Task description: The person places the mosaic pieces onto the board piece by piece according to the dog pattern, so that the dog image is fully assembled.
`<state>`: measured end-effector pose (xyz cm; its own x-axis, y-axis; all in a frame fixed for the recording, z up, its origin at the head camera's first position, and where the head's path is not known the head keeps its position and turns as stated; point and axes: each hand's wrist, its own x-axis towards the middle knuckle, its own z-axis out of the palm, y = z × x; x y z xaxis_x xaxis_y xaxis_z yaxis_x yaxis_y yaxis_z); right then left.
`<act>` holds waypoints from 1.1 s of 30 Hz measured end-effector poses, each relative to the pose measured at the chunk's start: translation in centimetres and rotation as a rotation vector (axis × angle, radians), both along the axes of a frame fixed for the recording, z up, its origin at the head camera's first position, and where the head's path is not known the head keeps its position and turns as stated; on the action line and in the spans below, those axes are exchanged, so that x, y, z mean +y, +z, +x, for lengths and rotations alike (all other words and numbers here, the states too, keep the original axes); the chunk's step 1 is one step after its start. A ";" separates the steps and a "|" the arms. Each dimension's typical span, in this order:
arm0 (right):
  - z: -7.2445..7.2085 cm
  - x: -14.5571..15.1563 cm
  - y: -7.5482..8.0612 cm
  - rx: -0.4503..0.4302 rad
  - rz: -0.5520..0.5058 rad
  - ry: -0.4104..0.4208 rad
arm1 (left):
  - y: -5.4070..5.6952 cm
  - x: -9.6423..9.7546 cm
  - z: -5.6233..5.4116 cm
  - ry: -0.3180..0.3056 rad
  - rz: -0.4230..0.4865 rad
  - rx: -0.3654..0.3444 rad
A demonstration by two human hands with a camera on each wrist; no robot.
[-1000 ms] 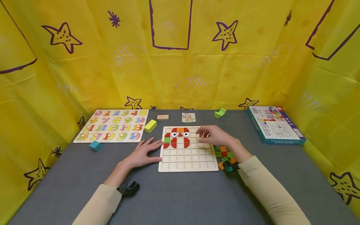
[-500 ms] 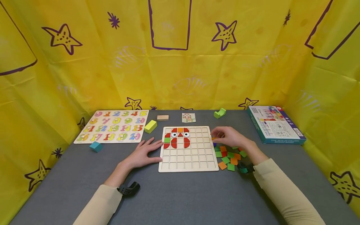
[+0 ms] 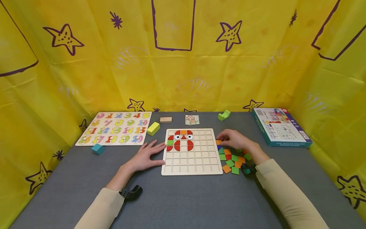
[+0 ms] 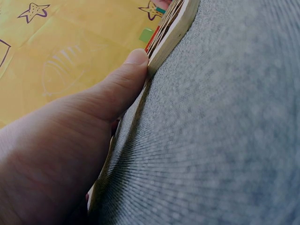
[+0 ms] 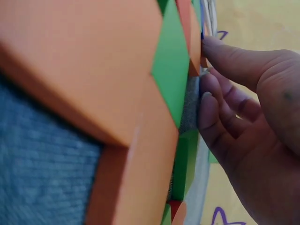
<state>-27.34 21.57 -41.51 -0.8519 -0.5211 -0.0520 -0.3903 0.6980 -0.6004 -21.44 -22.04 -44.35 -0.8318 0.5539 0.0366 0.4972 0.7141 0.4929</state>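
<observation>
A wooden grid board [image 3: 197, 160] lies mid-table, with a pattern of red, orange, green and eye-marked tiles [image 3: 177, 145] in its upper left. My left hand [image 3: 145, 157] rests flat at the board's left edge, fingers spread and relaxed; in the left wrist view the thumb [image 4: 129, 70] touches the board's side [image 4: 173, 40]. Just past the right edge my right hand [image 3: 235, 140] is low over loose tiles. Its thumb and curled fingers pinch an orange tile [image 3: 218, 142], of which only a sliver shows in the right wrist view.
Loose green, orange, red and blue tiles [image 3: 235, 170] lie right of the board. Behind it are a picture card [image 3: 192, 120], a wooden block [image 3: 166, 120], a yellow block [image 3: 153, 128] and a green curved block [image 3: 224, 115]. A number board [image 3: 114, 128], blue block [image 3: 98, 149] and box [image 3: 281, 127] flank these.
My right hand has moved right, from above the board to the loose tiles, and has come to an orange tile there. The left hand stays put.
</observation>
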 end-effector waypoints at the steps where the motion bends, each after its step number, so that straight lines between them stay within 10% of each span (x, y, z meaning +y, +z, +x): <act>1: 0.0 0.0 0.0 0.006 0.005 0.003 | 0.0 0.0 0.0 -0.001 0.000 0.001; 15: -0.3 -0.2 0.7 -0.074 -0.026 -0.057 | -0.3 -0.1 -0.1 -0.006 0.004 0.009; 33: -0.1 -5.4 2.3 -0.026 -0.177 0.065 | -0.1 0.0 -0.1 0.005 -0.005 -0.010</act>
<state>-27.46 16.19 -39.17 -0.8157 -0.5779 0.0238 -0.4138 0.5543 -0.7222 -21.50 -22.02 -44.40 -0.8349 0.5498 0.0260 0.4888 0.7189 0.4943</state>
